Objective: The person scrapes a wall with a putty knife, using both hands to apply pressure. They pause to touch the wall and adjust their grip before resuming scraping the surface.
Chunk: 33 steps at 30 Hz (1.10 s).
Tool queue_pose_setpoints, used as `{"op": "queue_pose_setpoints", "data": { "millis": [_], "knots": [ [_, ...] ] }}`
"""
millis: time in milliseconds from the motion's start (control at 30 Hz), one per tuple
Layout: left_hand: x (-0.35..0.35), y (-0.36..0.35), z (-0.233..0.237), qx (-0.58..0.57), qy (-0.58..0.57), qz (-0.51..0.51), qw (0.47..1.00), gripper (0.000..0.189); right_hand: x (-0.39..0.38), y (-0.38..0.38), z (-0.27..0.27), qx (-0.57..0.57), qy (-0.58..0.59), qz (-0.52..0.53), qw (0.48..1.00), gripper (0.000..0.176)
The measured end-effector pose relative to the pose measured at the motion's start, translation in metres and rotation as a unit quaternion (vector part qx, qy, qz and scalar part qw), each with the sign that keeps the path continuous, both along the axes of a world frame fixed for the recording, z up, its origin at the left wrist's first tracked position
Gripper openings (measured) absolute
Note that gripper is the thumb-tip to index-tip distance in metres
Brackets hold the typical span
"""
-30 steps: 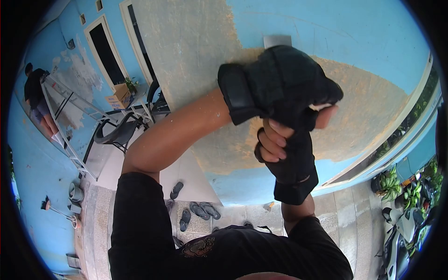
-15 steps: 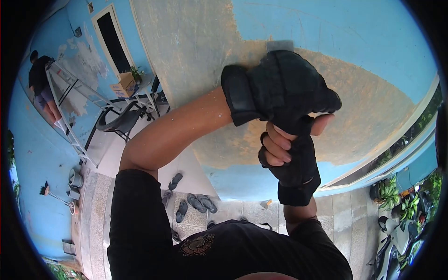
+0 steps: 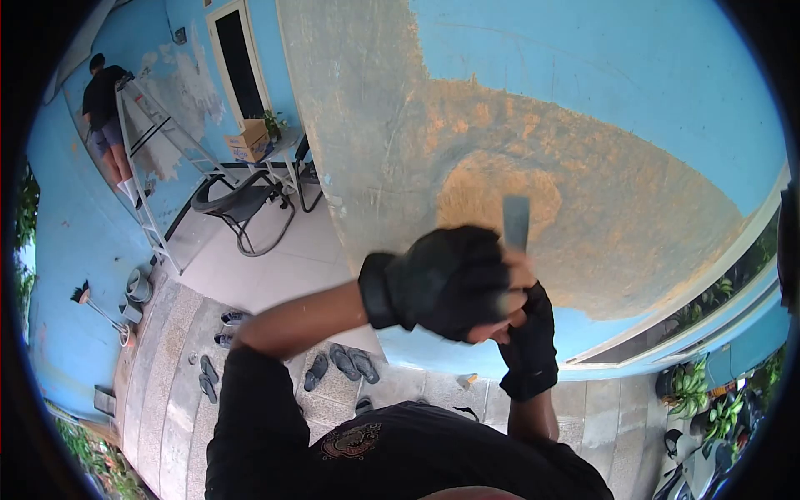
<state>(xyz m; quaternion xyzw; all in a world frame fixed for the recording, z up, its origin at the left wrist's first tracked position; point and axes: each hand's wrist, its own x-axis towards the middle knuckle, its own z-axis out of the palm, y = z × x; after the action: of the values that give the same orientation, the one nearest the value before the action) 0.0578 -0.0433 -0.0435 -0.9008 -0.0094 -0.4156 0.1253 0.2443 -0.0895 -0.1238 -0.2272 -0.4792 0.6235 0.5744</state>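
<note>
Scraper: flat grey blade, upright in view, in front of the bare patch on the wall, over its paler orange spot. Whether the edge touches the patch, can't make out. Handle lost behind fingers.

Scraper, handling: judged light; blade thin and stiff, likely springy at most, not fragile. Best hold on the handle, close under the blade root, palm clear of the edge. Dust could make it slick; gloves should help.

Left hand: black fingerless glove, before the lower part of the bare patch. Fingers curled in tight, apparently around the scraper below its blade; tips blurred.

Right hand: matching glove, below the bare patch in view, bunched close against the left. Fingers mostly covered; how far they close, and whether they have the handle, can't tell.

Blue paint: above the bare patch, ragged border; thin blue band below it too.

Sandals: several, on the paving, below and left of the bare patch.

Chair: dark frame, left of the bare patch; cardboard box behind it.

Co-worker: far left of the bare patch, beside a stepladder, facing another wall.

Potted plants: low, right of the bare patch.
</note>
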Motion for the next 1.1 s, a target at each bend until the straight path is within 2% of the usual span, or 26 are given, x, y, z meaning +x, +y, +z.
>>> {"op": "queue_pose_setpoints", "data": {
  "millis": [67, 100, 133, 200, 233, 300, 433, 500, 567, 667, 767, 833, 900, 967, 1033, 1100],
  "knots": [
    [-0.005, -0.012, -0.035, -0.069, -0.028, 0.015, 0.997, 0.019, 0.017, -0.004, -0.019, -0.093, 0.074, 0.002, 0.993, 0.051],
    [-0.006, -0.014, -0.058, -0.125, -0.046, 0.026, 0.991, 0.019, 0.023, -0.004, -0.026, -0.094, 0.075, 0.002, 0.993, 0.051],
    [-0.002, -0.019, -0.083, -0.247, -0.106, 0.037, 0.962, 0.009, 0.027, -0.005, -0.032, -0.082, 0.032, -0.023, 0.996, 0.057],
    [0.005, -0.022, -0.132, -0.384, -0.065, 0.08, 0.918, 0.009, 0.034, -0.009, -0.036, -0.063, -0.023, -0.05, 0.997, 0.065],
    [0.014, -0.03, -0.147, -0.37, -0.062, 0.095, 0.922, 0.018, 0.035, -0.011, -0.035, -0.064, -0.024, -0.051, 0.996, 0.065],
    [0.032, -0.047, -0.163, -0.394, -0.058, 0.051, 0.916, 0.018, 0.034, -0.012, -0.032, -0.048, -0.054, -0.06, 0.996, 0.068],
    [0.04, -0.061, -0.173, -0.416, -0.064, 0.039, 0.906, 0.02, 0.021, -0.015, -0.031, -0.021, -0.046, -0.047, 0.998, 0.07],
    [0.037, -0.062, -0.172, -0.416, -0.16, 0.052, 0.894, 0.017, 0.006, -0.017, -0.032, 0.004, -0.041, -0.09, 0.995, 0.058],
    [0.032, -0.065, -0.166, -0.457, -0.156, 0.046, 0.874, 0.013, -0.001, -0.017, -0.04, 0.023, -0.039, -0.087, 0.995, 0.055],
    [0.027, -0.069, -0.166, -0.481, -0.196, 0.037, 0.854, 0.01, -0.01, -0.02, -0.042, 0.017, -0.124, -0.057, 0.991, 0.049],
    [0.021, -0.07, -0.169, -0.494, -0.175, 0.039, 0.851, 0.013, -0.022, -0.022, -0.038, 0.057, -0.117, -0.063, 0.99, 0.047],
    [0.018, -0.07, -0.169, -0.508, -0.23, 0.034, 0.83, 0.025, -0.03, -0.026, -0.033, 0.05, -0.109, -0.056, 0.991, 0.047],
    [0.012, -0.07, -0.166, -0.505, -0.236, 0.037, 0.829, 0.03, -0.039, -0.027, -0.031, 0.046, -0.101, -0.051, 0.992, 0.046],
    [0.001, -0.068, -0.162, -0.501, -0.246, 0.04, 0.829, 0.034, -0.048, -0.026, -0.032, 0.112, -0.183, -0.04, 0.976, 0.045],
    [-0.019, -0.067, -0.16, -0.456, -0.181, 0.067, 0.869, 0.034, -0.063, -0.028, -0.028, 0.1, -0.191, -0.052, 0.975, 0.045],
    [-0.036, -0.068, -0.16, -0.445, -0.176, 0.065, 0.876, 0.034, -0.077, -0.027, -0.027, 0.113, -0.213, -0.043, 0.969, 0.046]
  ]
}}
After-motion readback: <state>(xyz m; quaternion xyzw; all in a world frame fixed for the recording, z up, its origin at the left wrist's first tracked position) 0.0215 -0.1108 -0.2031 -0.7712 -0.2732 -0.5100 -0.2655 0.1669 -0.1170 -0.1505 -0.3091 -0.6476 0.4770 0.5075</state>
